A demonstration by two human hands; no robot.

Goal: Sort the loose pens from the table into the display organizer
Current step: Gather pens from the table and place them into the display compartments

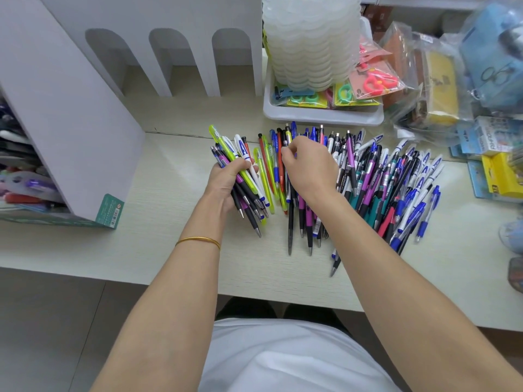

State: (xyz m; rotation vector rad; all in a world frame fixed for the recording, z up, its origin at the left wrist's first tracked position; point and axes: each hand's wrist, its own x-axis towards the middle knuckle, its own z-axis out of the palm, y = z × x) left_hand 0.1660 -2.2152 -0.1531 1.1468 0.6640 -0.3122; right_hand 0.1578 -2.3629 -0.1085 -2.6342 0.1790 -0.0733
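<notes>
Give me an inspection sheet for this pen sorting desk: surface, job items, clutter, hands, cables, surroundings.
Surface: pale wood-grain table, with pens spread across its middle.
Job's things: loose pens fanned in a pile; display organizer stands at the left with some pens in it.
Clutter: white tray of carded items under a stack of translucent lids; bagged goods at the right.
Hands: left hand grips a bundle of pens; right hand pinches one pen with its fingers at the pile's left edge.
Cables: nothing seen.
Surroundings: white arched panel behind the table; gold bangle on the left wrist.
</notes>
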